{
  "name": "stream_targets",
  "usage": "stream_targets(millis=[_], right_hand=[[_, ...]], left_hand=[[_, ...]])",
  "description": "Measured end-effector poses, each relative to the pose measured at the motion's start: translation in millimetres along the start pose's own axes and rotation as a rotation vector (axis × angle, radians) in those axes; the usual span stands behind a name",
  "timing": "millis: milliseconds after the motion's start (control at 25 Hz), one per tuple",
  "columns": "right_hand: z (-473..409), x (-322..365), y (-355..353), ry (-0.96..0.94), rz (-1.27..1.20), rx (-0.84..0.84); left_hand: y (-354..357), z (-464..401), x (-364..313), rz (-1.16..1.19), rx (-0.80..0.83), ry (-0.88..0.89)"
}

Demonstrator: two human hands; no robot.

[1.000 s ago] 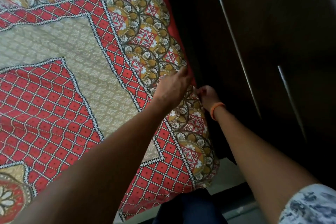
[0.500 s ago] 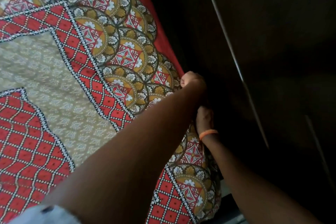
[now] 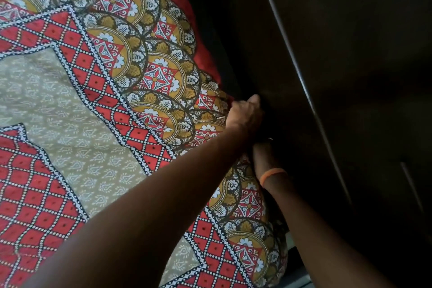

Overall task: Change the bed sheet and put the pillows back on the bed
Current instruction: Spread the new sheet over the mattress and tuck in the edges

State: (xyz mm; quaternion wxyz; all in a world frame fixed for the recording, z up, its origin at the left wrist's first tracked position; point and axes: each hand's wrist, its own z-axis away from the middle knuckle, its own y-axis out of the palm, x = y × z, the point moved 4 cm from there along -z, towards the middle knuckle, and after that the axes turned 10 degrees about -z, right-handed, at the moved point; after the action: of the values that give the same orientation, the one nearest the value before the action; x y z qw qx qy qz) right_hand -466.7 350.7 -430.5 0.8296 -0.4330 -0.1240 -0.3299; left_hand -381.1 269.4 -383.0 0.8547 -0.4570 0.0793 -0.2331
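Both hands work at the sheet's (image 3: 98, 105) far edge, in the dark gap between bed and wardrobe (image 3: 339, 77). Left hand (image 3: 245, 117) sits over that edge with fingers curled down; it looks to be pinching the red hem, though the shadow leaves this unsure. Right hand (image 3: 259, 152), with an orange band (image 3: 272, 175) on its wrist, lies just below the left one and mostly behind it, so I cannot tell its grip. My reading is that the new sheet is already spread and the step in hand is tucking this side; next the hands would need to push the hem down and work along the edge. The sheet lies flat over the bed, its border running lengthwise beside the wardrobe, from near corner to far end. No pillows show.
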Motion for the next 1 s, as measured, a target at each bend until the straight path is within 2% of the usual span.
stream_targets(millis=[40, 120, 240, 360, 440, 600, 640, 720, 760, 840, 920, 960, 1000], right_hand=[[8, 0, -5, 0.043, -0.153, -0.072], [30, -4, -3, 0.12, -0.343, -0.091], [58, -7, 10, 0.327, -0.458, -0.03], [60, -8, 11, 0.523, -0.654, 0.155], [54, -8, 9, 0.508, -0.725, 0.229], [49, -13, 14, 0.518, -0.672, 0.172], [46, -11, 15, 0.518, -0.603, 0.154], [36, -5, 8, 0.492, -0.413, 0.09], [34, 2, -1, 0.504, -0.402, 0.0], [38, 32, -21, 0.312, -0.268, -0.087], [49, 67, -30, 0.16, -0.295, -0.16], [59, 79, -33, 0.056, -0.324, -0.242], [73, 96, -34, -0.037, -0.319, -0.29]], left_hand=[[4, 7, -8, 0.001, 0.045, 0.031], [18, 23, -27, -0.096, 0.132, 0.136], [31, 18, -30, -0.082, 0.218, 0.165], [42, 3, -30, -0.068, 0.332, 0.136], [50, -3, -31, -0.078, 0.386, 0.113], [51, -3, -31, 0.041, 0.448, 0.124], [47, -1, -31, 0.044, 0.419, 0.146], [30, 11, -30, 0.072, 0.26, 0.196], [19, 22, -30, 0.091, 0.143, 0.24], [0, 49, -19, 0.155, -0.173, 0.256], [-12, 85, 9, 0.279, -0.441, 0.095], [-10, 105, 23, 0.352, -0.486, -0.034], [-3, 129, 38, 0.426, -0.466, -0.17]])
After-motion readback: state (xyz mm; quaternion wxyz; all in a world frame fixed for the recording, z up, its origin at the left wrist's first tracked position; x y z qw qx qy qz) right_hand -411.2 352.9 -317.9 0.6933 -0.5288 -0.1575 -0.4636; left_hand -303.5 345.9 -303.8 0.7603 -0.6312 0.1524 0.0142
